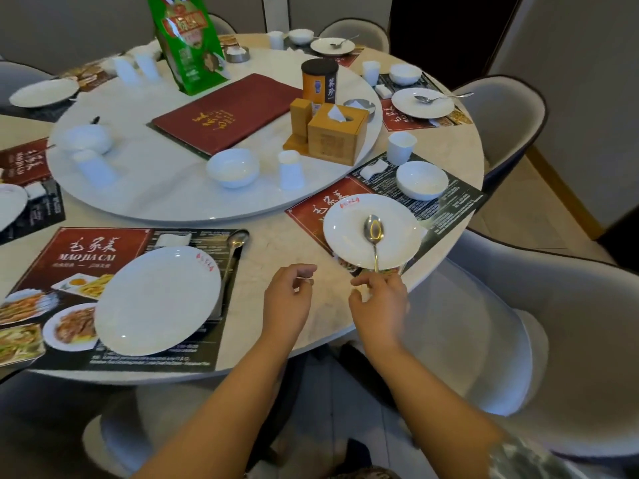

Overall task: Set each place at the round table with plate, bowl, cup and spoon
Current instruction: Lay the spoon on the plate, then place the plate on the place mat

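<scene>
A round pale marble table (276, 305) is carrying a raised turntable (166, 188), with grey padded chairs (501, 112) standing around it. Near the table's right edge, a white round plate (349, 229) is lying on a red-and-black paper placemat (449, 202), holding a metal spoon (374, 233); a white bowl (422, 179) and a white cup (400, 147) are sitting beyond it. The right hand (378, 302) is hovering at the spoon's handle end, fingers curled; whether it is touching is unclear. The left hand (288, 295) is hanging loosely curled, holding nothing.
</scene>
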`<state>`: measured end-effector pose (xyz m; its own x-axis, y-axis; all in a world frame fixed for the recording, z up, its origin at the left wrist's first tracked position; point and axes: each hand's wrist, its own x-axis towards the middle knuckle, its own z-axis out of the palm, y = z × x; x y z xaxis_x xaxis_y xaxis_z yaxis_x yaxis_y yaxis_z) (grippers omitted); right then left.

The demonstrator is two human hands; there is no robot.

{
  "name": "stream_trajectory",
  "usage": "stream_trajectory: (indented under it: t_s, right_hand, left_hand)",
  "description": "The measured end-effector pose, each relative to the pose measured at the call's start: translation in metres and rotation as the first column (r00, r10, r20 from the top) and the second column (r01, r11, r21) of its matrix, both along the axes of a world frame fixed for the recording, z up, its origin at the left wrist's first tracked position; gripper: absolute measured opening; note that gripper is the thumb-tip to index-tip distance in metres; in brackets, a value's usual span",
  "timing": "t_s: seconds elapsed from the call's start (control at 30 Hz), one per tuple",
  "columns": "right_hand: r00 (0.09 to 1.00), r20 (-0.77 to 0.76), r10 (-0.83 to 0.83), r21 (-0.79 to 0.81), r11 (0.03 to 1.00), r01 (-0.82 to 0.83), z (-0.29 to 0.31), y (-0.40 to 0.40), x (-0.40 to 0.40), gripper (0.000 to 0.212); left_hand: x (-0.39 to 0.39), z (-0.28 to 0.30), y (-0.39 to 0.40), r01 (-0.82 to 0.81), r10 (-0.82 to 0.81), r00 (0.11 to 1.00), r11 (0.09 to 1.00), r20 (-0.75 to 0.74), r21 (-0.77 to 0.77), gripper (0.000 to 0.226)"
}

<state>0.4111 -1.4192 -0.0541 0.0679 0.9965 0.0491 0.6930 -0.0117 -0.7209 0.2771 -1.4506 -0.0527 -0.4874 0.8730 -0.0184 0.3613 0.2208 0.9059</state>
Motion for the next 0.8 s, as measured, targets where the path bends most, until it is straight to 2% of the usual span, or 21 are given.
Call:
stream_trajectory:
  t_s: [0.17, 0.3, 0.5, 0.67, 0.8]
  right_hand:
    - [0.994, 0.108, -0.028, 0.078, 0.997, 0.019, 0.007, -0.030, -0.039, 0.019]
    - [0.999, 0.012, -0.033, 0.074, 0.997, 0.032, 0.011, -0.061, -0.074, 0.018]
    - [0.992, -0.100, 0.073, 0.022, 0.997, -0.071, 0.008, -0.102, -0.128, 0.016]
    - [0.980, -0.132, 0.146, -0.076, 0.985, -0.157, 0.006, -0.113, -0.162, 0.015]
    - [0.964, -0.220, 0.151, -0.151, 0.971, -0.186, 0.001, -0.110, -0.186, 0.014]
  left_hand:
    - [-0.040, 0.005, -0.043, 0.035, -0.036, 0.999, 0.999, 0.034, 0.022, 0.034]
    - [-0.074, 0.011, -0.068, 0.050, -0.050, 0.999, 0.999, -0.003, 0.019, 0.030]
    - [-0.129, 0.019, -0.104, 0.040, -0.040, 0.999, 0.999, -0.014, -0.033, 0.024]
    - [-0.166, 0.016, -0.117, -0.066, 0.063, 0.995, 0.997, -0.076, -0.029, 0.021]
    - [-0.195, 0.010, -0.120, -0.181, 0.168, 0.970, 0.982, -0.178, -0.056, 0.024]
